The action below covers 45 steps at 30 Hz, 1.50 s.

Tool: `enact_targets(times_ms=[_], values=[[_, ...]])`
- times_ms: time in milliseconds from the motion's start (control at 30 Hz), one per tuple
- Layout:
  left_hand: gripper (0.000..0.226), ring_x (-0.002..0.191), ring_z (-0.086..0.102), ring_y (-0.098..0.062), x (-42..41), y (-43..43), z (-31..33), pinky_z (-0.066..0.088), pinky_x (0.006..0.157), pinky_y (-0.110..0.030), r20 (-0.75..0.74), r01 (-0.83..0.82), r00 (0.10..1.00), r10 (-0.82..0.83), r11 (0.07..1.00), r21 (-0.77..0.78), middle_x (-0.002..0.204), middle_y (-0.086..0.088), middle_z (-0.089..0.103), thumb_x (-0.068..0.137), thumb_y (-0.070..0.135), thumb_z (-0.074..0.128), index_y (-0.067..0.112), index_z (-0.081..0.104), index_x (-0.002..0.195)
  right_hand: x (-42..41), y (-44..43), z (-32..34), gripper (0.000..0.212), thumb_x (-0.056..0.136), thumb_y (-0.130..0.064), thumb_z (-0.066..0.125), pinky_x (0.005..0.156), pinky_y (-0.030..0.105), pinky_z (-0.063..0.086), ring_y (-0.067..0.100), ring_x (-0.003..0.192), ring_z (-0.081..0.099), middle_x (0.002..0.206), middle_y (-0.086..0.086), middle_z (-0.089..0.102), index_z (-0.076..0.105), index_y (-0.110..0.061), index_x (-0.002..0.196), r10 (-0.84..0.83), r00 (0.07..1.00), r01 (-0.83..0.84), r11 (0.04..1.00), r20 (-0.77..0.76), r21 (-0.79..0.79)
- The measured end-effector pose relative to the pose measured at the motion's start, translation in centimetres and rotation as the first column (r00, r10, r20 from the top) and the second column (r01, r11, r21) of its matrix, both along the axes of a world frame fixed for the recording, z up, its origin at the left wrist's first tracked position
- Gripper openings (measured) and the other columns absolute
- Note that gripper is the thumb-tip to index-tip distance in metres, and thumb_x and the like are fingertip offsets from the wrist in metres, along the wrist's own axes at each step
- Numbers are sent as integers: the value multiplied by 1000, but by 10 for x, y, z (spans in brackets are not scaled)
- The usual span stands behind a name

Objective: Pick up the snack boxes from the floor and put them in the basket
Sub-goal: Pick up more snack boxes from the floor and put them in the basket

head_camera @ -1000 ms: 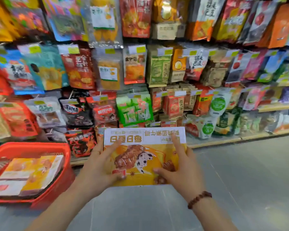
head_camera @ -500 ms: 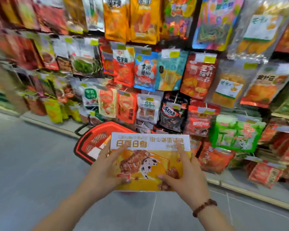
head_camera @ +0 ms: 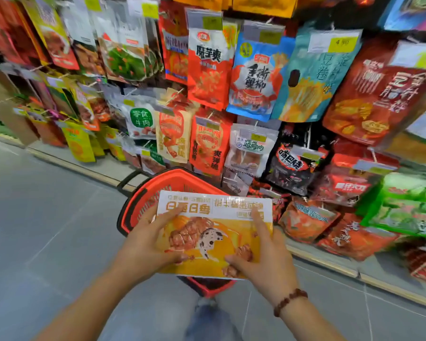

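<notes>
Hovering over the red basket, the snack box is pinched at its nine o'clock edge by the left hand and at three o'clock by the right hand, with the thumbs and forefingers laid on its printed face. The basket is set on the floor.

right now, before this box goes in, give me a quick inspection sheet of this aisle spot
surface: grey tiled floor, pale joint lines
job's things: yellow snack box held flat, overlapping the red basket in this view; basket contents hidden by the box
clutter: nothing seen
grippers: left hand and right hand each grip one side of the box, thumbs on its face
cables: nothing seen
surroundings: hanging snack bags fill the rack behind the basket; beaded bracelet on the right wrist
</notes>
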<state>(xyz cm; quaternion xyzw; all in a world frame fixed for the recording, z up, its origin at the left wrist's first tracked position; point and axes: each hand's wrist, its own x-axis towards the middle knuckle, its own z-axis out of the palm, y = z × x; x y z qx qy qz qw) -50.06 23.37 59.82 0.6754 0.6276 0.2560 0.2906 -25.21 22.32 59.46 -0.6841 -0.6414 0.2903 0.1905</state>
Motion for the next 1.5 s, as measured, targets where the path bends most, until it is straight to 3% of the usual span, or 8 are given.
enact_targets(times_ms=[367,533,700,833,1000,1100,1400,1500], values=[[92,135,26,-17,-37,175,-17,29,107,-31,-108,43,992,-60,987,-155,150,4,20,59,30,86,52,31,129,-46,166,-35,109,67,-57,74,78,27,46,17,86,50,131,5,36,-3,-48,143,2,1000,-5,993,-24,-118],[93,133,29,-12,-63,236,-59,31,100,-21,-24,138,989,-145,974,-181,148,6,24,58,27,88,61,30,123,-71,210,-70,108,68,-60,70,73,30,46,22,99,52,134,9,33,-9,-51,141,-68,998,70,983,15,-167],[94,113,27,13,-87,298,-145,19,91,4,-14,240,967,-254,930,-277,137,0,34,54,26,89,47,39,131,-105,241,-155,106,67,-54,74,88,36,47,32,116,46,133,12,35,-1,-51,143,-218,976,205,935,-15,-289],[98,132,33,-17,-108,339,-217,28,107,-22,-41,298,941,-337,878,-374,137,-5,37,54,29,89,56,34,130,-132,256,-219,105,68,-54,73,95,38,43,34,117,47,135,18,33,-1,-53,142,-334,943,315,883,7,-349],[99,141,18,-21,-128,373,-294,28,111,-34,-107,344,901,-420,844,-412,150,-6,23,56,37,86,54,30,135,-161,274,-292,103,70,-48,76,77,29,38,28,105,51,139,15,32,5,-47,144,-417,909,382,844,-11,-377],[97,143,9,-14,-133,385,-332,24,109,-26,-65,368,899,-432,829,-422,154,-1,15,61,24,85,57,30,133,-171,280,-332,105,69,-50,76,85,39,48,36,117,48,144,16,28,0,-52,142,-449,894,412,820,2,-398],[93,127,16,3,-133,401,-400,8,88,7,-40,359,910,-413,832,-423,152,0,16,63,12,84,42,36,137,-183,299,-389,104,72,-36,79,87,33,48,33,102,58,149,14,15,6,-45,145,-497,866,474,783,54,-402],[95,138,19,-11,-135,402,-402,14,99,-7,-78,361,901,-426,839,-406,152,1,17,62,22,85,44,33,138,-183,300,-391,104,72,-37,78,86,33,48,32,102,60,153,12,7,5,-45,145,-496,867,472,781,52,-409]])
